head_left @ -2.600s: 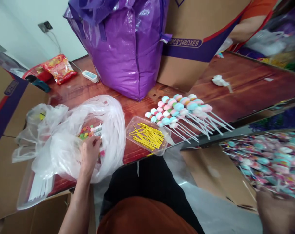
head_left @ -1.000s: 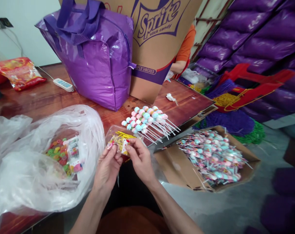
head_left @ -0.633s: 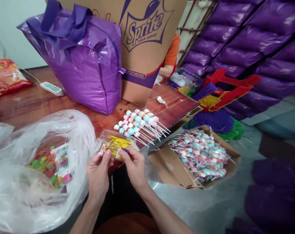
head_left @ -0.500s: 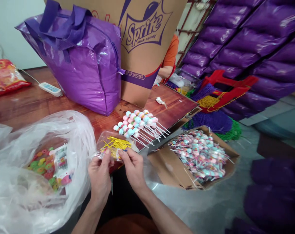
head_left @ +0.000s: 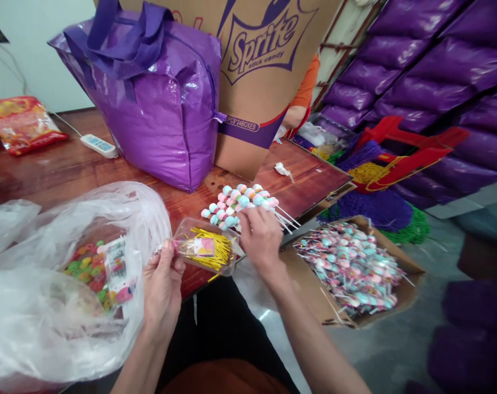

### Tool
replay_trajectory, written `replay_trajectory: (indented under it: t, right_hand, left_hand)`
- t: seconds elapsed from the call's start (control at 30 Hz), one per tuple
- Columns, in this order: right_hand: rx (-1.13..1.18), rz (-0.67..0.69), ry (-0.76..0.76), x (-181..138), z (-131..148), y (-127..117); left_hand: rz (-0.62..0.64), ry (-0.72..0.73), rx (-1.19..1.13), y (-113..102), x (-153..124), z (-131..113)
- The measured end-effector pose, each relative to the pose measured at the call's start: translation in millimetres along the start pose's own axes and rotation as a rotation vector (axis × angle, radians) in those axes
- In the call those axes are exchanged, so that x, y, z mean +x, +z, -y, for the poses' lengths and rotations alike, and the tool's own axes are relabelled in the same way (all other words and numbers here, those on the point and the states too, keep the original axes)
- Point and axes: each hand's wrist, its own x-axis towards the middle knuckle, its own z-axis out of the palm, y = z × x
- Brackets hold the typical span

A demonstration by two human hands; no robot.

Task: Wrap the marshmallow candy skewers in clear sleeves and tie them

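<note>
My left hand (head_left: 165, 273) pinches the end of a small clear plastic bag (head_left: 191, 248) with a pink and white print. The bag lies over a clear tray (head_left: 233, 262) of yellow twist ties (head_left: 221, 247) at the table's front edge. My right hand (head_left: 260, 235) is over the near side of a pile of stick candies (head_left: 232, 203), pink, blue and white balls on white sticks. Its fingers are curled down among the sticks. The fingertips are hidden, so I cannot make out what they grip.
A white plastic bag (head_left: 150, 210) with ring-shaped sweets (head_left: 84, 265) lies left. Behind stand a purple bag (head_left: 162, 120) and a Sprite carton (head_left: 240, 156). A cardboard box (head_left: 310, 290) of wrapped candies (head_left: 355, 268) is at the right. A co-worker's orange sleeve (head_left: 308, 82) shows behind the carton.
My right hand has let go of the clear bag and moved right to the stick candies. My left hand keeps hold of the bag. The view has shifted slightly left.
</note>
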Motion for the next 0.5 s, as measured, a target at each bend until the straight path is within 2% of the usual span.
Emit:
replay_trajectory:
  t: [0.1,0.17,0.23,0.3,0.4,0.5]
  right_hand:
    - [-0.391,0.046,0.014,24.0,-23.4,3.8]
    - [-0.484,0.112,0.018,31.1,-33.9,7.1]
    - [-0.461,0.12,0.012,30.5,-39.2,8.5]
    - [-0.311,0.051,0.01,23.0,-39.1,5.2]
    - [0.149,-0.053,0.002,1.9,-29.1,-10.6]
    - [0.551,0.005,0.017,-24.6,-12.8,-32.1]
  left_hand:
    - [-0.042,-0.017,-0.018,-2.3,6.0,-7.3]
    - [-0.046,-0.037,-0.022,-4.6,9.1,-11.1]
    - [-0.047,-0.076,-0.029,-6.5,11.4,-13.6]
    - [-0.064,-0.119,-0.053,-7.2,13.3,-15.6]
    - [-0.123,-0.171,-0.09,-5.5,15.6,-18.4]
    - [-0.164,-0.194,-0.096,-2.0,17.2,-20.1]
